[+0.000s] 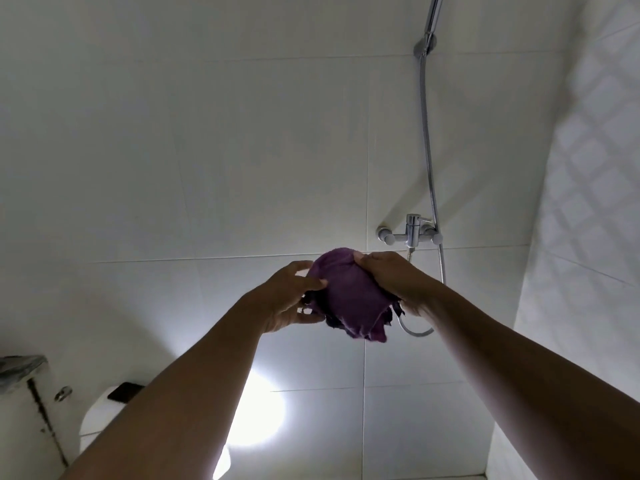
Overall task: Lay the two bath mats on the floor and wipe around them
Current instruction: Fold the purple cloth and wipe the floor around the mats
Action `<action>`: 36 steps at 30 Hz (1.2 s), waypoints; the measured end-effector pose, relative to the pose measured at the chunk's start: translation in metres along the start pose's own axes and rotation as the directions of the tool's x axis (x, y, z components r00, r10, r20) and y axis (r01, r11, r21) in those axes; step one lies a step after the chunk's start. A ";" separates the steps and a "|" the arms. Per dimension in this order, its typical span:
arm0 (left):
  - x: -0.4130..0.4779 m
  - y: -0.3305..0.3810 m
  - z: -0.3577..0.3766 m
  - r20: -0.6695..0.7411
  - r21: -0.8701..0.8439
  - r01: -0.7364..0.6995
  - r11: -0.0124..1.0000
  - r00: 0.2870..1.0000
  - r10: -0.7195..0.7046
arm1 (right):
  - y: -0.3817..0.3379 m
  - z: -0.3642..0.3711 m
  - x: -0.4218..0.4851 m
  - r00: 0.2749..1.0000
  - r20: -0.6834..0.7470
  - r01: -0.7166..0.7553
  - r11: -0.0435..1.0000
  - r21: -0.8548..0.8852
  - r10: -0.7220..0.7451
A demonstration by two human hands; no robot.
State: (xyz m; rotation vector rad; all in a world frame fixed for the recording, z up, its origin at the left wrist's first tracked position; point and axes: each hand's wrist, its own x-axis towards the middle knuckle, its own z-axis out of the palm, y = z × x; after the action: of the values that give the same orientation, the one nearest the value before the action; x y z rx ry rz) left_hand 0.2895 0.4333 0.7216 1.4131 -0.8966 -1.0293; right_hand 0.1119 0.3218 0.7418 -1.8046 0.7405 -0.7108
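Both hands, left hand (pixel 294 294) and right hand (pixel 388 278), curl their fingers around a bunched purple cloth (pixel 349 292), seemingly readying it for wiping.

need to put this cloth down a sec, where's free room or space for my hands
Flat spots are few: the toilet tank lid carries a dark object, and the floor is out of view. Hands pass freely left of the mixer tap, along wall tile. Crowded by the right hand, where tap and hose sit behind the purple cloth.
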 end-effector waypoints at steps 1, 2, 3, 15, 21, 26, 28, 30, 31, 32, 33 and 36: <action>0.002 -0.005 0.002 -0.062 -0.009 -0.019 1.000 0.998 0.019 | 0.002 0.002 -0.003 1.000 0.013 -0.020 1.000 -0.003 0.020; 0.004 -0.009 0.003 -0.116 -0.012 -0.033 0.999 0.993 0.031 | 0.004 0.004 -0.005 0.998 0.040 -0.038 0.999 -0.010 0.038; 0.005 -0.013 0.004 -0.166 -0.005 -0.040 0.999 0.985 0.038 | 0.007 0.005 -0.007 0.995 0.077 -0.054 0.998 -0.016 0.055; -0.017 -0.097 0.014 -0.368 0.262 0.017 0.965 0.926 0.084 | 0.089 0.041 -0.010 0.942 0.215 -0.269 0.963 0.026 0.257; -0.038 -0.196 0.017 -0.469 0.396 0.167 0.903 0.882 0.042 | 0.198 0.090 -0.025 0.836 0.350 -0.448 0.894 -0.009 0.422; -0.048 -0.301 0.002 -0.479 0.383 0.288 0.878 0.875 -0.078 | 0.281 0.140 -0.056 0.763 0.411 -0.534 0.845 -0.032 0.498; -0.053 -0.360 -0.006 -0.475 0.383 0.358 0.851 0.867 -0.151 | 0.326 0.167 -0.074 0.733 0.423 -0.562 0.824 -0.065 0.533; -0.062 -0.431 -0.013 -0.476 0.374 0.444 0.814 0.845 -0.242 | 0.383 0.201 -0.097 0.686 0.430 -0.605 0.788 -0.112 0.588; -0.067 -0.471 -0.016 -0.477 0.371 0.484 0.793 0.832 -0.285 | 0.417 0.220 -0.111 0.651 0.437 -0.638 0.759 -0.128 0.621; -0.072 -0.512 -0.020 -0.477 0.367 0.518 0.772 0.818 -0.322 | 0.453 0.240 -0.127 0.616 0.440 -0.672 0.727 -0.139 0.653; -0.078 -0.556 -0.023 -0.477 0.360 0.550 0.754 0.803 -0.357 | 0.490 0.259 -0.143 0.583 0.439 -0.701 0.697 -0.154 0.683; -0.098 -0.695 -0.025 -0.483 0.351 0.617 0.704 0.764 -0.429 | 0.612 0.322 -0.196 0.512 0.393 -0.766 0.613 -0.193 0.764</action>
State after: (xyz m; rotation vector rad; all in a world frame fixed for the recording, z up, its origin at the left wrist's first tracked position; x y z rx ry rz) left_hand 0.2600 0.5996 0.0399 2.3218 -0.4726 -0.9238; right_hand 0.1311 0.4767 0.0398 -1.3235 1.0972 0.3063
